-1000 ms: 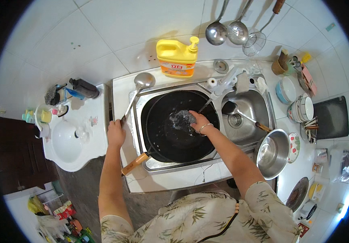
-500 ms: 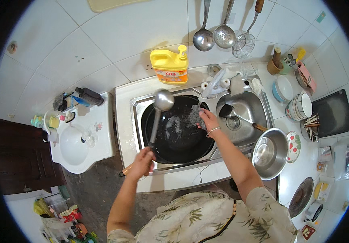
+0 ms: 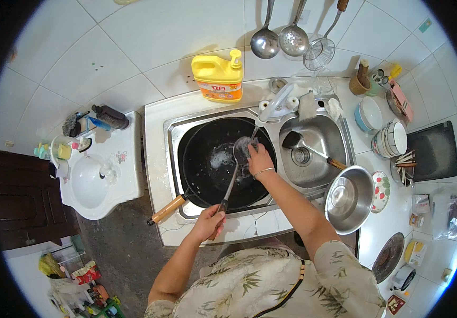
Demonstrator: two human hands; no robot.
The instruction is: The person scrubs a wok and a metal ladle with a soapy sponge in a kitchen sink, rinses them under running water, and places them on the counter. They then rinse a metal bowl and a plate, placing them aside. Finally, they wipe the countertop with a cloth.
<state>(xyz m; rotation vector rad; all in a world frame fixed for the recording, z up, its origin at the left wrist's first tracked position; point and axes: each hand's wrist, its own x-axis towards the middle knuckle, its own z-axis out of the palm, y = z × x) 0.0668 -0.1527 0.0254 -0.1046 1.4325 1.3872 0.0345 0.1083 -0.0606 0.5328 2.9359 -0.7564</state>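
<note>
Left hand (image 3: 207, 223) grips ladle (image 3: 230, 185) by its handle; right hand (image 3: 260, 159), fingers curled, holds grey scrubber (image 3: 246, 145), partly hidden, at ladle's bowl. Bowl is over black wok (image 3: 207, 175) sitting in sink's (image 3: 171, 156) left basin, near faucet (image 3: 276, 107).

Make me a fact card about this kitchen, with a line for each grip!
Left grip: holds the ladle by its handle
Right grip: at the ladle's bowl; what it holds is unclear
Wok: black, wooden-handled, inside the sink
Behind the sink: yellow pump bottle
On the wall: three hanging utensils
</note>
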